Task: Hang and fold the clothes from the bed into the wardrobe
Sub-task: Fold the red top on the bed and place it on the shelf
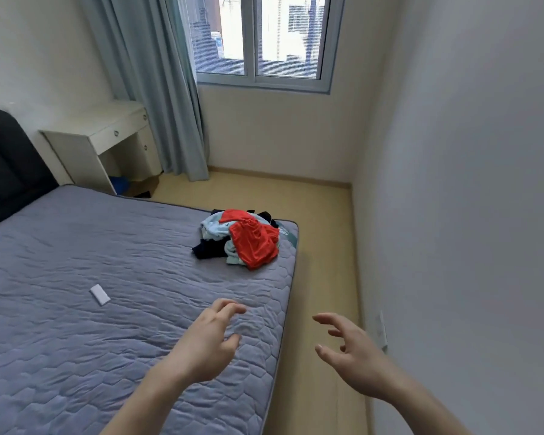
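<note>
Left hand [206,343] and right hand [352,350] outstretched, fingers [233,309] loosely spread

Bed [107,309] with grey-blue quilted mattress cover. Crumpled pile of clothes [242,238], red, pale blue and dark fabric, at its far right corner. Small flat white rectangular object [99,294] left of centre.
</note>
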`<state>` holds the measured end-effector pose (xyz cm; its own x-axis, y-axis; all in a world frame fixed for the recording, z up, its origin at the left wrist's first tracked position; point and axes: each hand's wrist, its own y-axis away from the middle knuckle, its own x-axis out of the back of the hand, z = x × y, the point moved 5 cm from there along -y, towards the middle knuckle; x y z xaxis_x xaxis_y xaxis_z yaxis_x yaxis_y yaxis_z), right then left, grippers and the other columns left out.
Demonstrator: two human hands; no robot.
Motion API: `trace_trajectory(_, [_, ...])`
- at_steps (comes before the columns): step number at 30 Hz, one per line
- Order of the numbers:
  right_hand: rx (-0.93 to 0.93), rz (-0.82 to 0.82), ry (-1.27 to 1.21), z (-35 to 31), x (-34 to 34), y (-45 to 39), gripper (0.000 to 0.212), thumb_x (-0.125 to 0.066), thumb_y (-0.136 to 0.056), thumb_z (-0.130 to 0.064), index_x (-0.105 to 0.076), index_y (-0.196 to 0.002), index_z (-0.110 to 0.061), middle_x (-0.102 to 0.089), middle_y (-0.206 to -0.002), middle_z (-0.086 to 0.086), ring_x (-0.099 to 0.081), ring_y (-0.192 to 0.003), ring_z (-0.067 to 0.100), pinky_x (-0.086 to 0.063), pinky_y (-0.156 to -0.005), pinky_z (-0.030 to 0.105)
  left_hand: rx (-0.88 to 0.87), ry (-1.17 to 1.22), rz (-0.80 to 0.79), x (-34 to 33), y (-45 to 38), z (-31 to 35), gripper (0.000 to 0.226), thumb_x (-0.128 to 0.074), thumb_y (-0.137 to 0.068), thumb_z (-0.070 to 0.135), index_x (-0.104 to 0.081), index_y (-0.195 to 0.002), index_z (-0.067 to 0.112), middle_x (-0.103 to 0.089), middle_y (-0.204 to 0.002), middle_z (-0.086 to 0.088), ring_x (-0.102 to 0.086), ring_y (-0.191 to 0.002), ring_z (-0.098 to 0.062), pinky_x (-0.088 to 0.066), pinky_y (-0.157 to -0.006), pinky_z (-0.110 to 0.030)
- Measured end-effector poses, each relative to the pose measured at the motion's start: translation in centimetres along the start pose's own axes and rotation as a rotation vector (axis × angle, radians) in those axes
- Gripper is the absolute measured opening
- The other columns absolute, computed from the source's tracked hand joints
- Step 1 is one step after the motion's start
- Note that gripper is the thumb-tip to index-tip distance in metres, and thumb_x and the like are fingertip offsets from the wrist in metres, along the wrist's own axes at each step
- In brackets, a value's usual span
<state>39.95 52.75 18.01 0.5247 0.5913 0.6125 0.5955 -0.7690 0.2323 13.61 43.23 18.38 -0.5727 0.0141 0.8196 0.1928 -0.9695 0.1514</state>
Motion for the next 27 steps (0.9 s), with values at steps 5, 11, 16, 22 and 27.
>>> trace_trajectory(5, [0.027, -0.076, 0.024, 1.2, 4.2, -8.0, 0.047, -0.067, -0.095, -0.034, -0.05, -0.139, -0.04, -0.051, -0.138, -0.022, -0.053, -0.125, 0.003, -0.046, -0.105, 0.027, 0.107, 0.038, 0.04, -0.1, -4.3, -0.3, 0.042, -0.057, -0.096, 0.026, -0.052, -0.136, 0.035, -0.039, -0.138, 0.022, -0.047, -0.124, -0.003, -0.038, -0.102, -0.017])
trace_trajectory(11, [0.089, -0.244, 0.02, 0.4, 3.6, -18.3, 0.041, -0.066, -0.095, -0.038, -0.046, -0.128, -0.054, -0.049, -0.139, -0.027, -0.049, -0.128, 0.001, -0.043, -0.101, 0.022, 0.293, 0.066, 0.083, 1.2, -8.4, -5.7, 0.041, -0.056, -0.096, 0.025, -0.051, -0.135, 0.035, -0.039, -0.14, 0.02, -0.045, -0.128, -0.007, -0.043, -0.106, -0.028])
trace_trajectory(16, [0.12, -0.296, 0.048, 0.2, 3.8, -27.0, 0.038, -0.066, -0.094, -0.039, -0.046, -0.117, -0.061, -0.049, -0.137, -0.03, -0.05, -0.127, -0.002, -0.043, -0.098, 0.02, 0.405, 0.102, 0.092, 1.6, -14.1, -9.9, 0.04, -0.054, -0.097, 0.028, -0.049, -0.135, 0.039, -0.037, -0.139, 0.022, -0.052, -0.095, -0.008, -0.04, -0.093, -0.021])
trace_trajectory(22, [0.099, -0.287, 0.065, 0.3, 6.6, -35.9, 0.039, -0.067, -0.093, -0.039, -0.047, -0.122, -0.056, -0.051, -0.137, -0.026, -0.051, -0.126, -0.001, -0.044, -0.099, 0.021, 0.371, 0.112, 0.072, 3.4, -24.1, -10.3, 0.038, -0.055, -0.098, 0.03, -0.049, -0.135, 0.038, -0.035, -0.138, 0.024, -0.053, -0.087, -0.006, -0.039, -0.091, -0.02])
trace_trajectory(27, [0.09, -0.323, 0.081, 0.7, 7.9, -43.2, 0.041, -0.066, -0.093, -0.04, -0.05, -0.131, -0.048, -0.05, -0.138, -0.025, -0.05, -0.127, -0.001, -0.045, -0.103, 0.023, 0.36, 0.099, 0.084, 5.2, -31.7, -10.5, 0.038, -0.055, -0.098, 0.032, -0.048, -0.135, 0.039, -0.033, -0.138, 0.026, -0.05, -0.081, -0.008, -0.035, -0.087, -0.016])
